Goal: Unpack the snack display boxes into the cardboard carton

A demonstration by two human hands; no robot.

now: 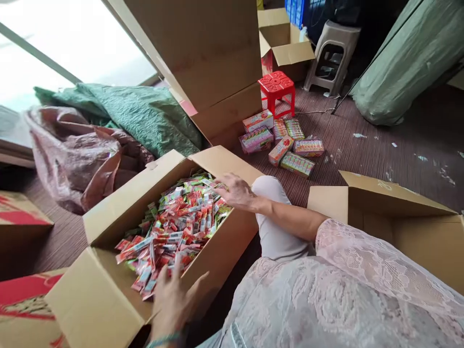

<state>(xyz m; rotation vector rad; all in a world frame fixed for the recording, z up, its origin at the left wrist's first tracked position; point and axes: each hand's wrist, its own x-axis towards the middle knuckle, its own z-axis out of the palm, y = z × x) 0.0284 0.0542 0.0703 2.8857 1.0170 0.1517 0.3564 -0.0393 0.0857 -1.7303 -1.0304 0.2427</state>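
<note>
Two hands at an open carton [226,258] of small wrapped packets [181,217], centre left of the frame.
Lower centre, the left hand [171,300] has its grip spread apart beside the packets; mid-frame, I cannot tell whether the grip of the right hand [237,192] is clamped on anything. The flaps [96,297] splay outward, probably leaving the packets easier to reach.

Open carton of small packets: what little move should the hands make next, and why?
Perhaps move the left hand into the nearest packets: it looks open at the edge of the carton, with nothing visible in its grasp, and packets lie loose beyond it.
</note>
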